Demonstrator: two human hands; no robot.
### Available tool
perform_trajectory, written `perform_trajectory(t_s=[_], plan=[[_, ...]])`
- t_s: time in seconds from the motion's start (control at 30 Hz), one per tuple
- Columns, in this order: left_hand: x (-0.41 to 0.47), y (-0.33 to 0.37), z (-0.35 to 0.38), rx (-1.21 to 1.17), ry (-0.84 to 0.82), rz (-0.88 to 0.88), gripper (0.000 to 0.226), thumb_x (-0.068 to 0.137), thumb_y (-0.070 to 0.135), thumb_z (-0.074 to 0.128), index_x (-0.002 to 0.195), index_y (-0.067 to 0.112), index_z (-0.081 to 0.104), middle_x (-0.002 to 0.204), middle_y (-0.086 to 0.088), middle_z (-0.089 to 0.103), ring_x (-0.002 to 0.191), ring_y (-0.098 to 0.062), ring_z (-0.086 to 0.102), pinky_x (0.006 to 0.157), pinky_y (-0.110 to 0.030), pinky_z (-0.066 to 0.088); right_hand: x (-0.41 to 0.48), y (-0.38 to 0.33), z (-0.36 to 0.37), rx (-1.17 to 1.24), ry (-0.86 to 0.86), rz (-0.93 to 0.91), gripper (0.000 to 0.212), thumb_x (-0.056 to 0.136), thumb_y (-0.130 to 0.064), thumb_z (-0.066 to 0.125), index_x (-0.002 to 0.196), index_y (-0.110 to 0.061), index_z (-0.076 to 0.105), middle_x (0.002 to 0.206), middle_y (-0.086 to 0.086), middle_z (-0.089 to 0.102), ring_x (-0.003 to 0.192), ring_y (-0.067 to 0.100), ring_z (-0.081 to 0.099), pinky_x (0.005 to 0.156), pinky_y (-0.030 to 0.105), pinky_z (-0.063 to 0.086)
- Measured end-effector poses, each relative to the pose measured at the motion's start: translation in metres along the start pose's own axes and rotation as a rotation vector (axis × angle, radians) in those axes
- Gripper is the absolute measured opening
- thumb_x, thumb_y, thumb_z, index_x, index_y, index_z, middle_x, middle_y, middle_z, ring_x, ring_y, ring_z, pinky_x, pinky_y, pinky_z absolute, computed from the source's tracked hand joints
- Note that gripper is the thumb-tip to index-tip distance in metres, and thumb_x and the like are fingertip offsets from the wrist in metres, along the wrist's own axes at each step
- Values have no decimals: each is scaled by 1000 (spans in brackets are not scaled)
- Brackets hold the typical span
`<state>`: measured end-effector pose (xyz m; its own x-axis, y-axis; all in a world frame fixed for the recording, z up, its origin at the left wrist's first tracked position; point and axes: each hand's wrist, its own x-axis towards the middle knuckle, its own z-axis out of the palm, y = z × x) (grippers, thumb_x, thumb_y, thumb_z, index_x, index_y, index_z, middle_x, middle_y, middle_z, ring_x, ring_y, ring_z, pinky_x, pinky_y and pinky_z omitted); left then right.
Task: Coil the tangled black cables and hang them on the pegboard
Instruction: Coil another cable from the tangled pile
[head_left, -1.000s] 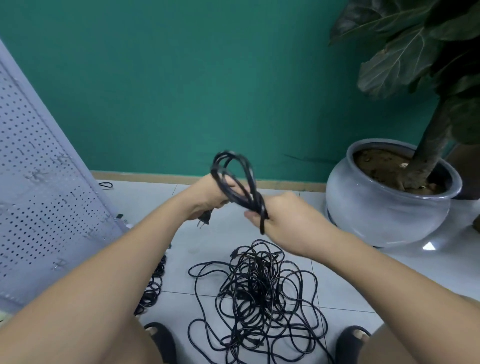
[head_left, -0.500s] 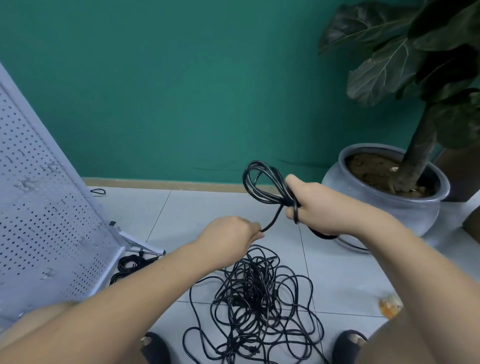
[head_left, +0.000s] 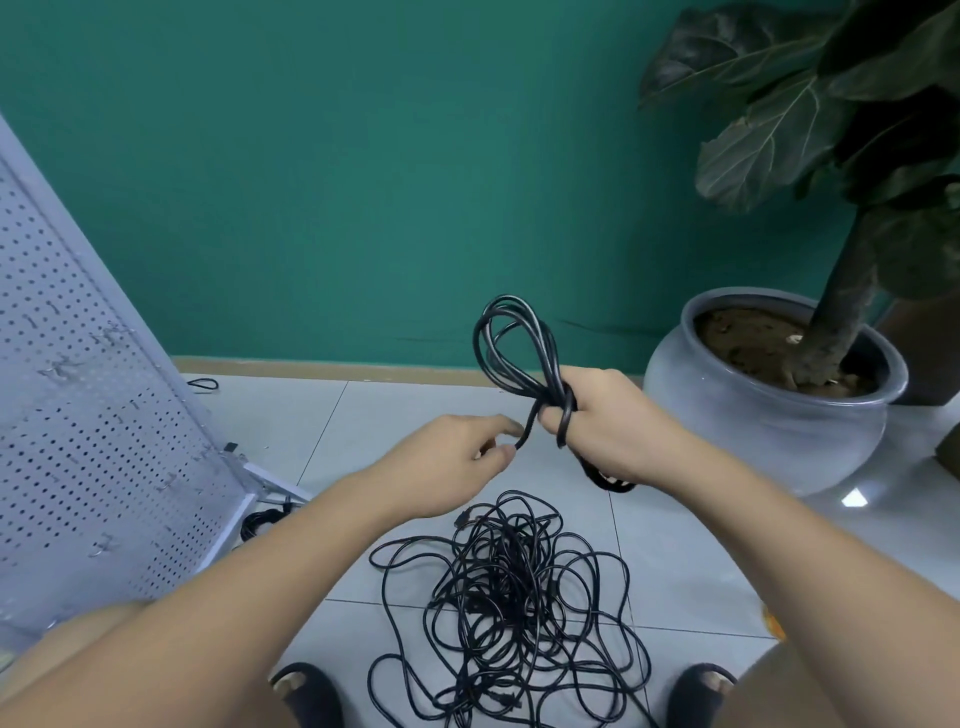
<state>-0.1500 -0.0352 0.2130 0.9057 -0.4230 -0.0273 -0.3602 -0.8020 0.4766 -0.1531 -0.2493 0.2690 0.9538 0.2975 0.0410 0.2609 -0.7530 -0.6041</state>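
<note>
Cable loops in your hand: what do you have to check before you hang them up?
1. Coil gripped firmly by the right hand: ok.
2. Loose end tucked in: not ok, the left hand pinches it beside the wrap.
3. Wrap tight enough to hold: cannot tell.
4. Pegboard has bare hooks: ok.
5. All cables coiled: not ok, a tangled pile lies on the floor.
</note>
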Motion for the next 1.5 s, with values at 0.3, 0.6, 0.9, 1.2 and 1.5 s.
perform_trajectory(t_s=[0.3,0.6,0.9,1.2,1.5], plan=[[-4,27,-9,-825,79,17,55,90,52,68,138,30,55,112,6,67,88,-7,64,76,-23,44,-2,-6,12,233,-23,-118,34,97,-11,58,117,-38,62,93,-9,78,91,9,67,85,28,55],[-4,29,-9,-898,298,59,46,83,22,93,124,28,73,96,11,65,75,-22,37,64,-25,41,-4,-10,19,127,-8,-79,44,100,-25,55,135,-51,46,108,-12,74,99,14,69,91,39,58],[-6,24,-16,-904,269,72,41,84,22,91,120,24,74,111,-3,79,89,-17,60,87,-52,51,-10,-8,16,280,-116,-142,78,78,-21,72,142,-55,43,111,-11,74,83,23,70,75,53,62],[-5,23,-14,-557,371,129,13,97,46,75,109,42,77,114,20,71,79,-11,67,65,-33,57,-7,-9,24,39,93,-110,24,95,-44,68,117,-37,65,85,-9,71,77,7,62,68,34,53],[3,-2,-19,-149,286,110,40,112,29,51,76,19,65,72,16,57,78,4,55,69,-12,36,0,-2,14,95,27,2,15,77,-16,80,81,-19,66,57,-11,42,53,10,35,48,24,28]])
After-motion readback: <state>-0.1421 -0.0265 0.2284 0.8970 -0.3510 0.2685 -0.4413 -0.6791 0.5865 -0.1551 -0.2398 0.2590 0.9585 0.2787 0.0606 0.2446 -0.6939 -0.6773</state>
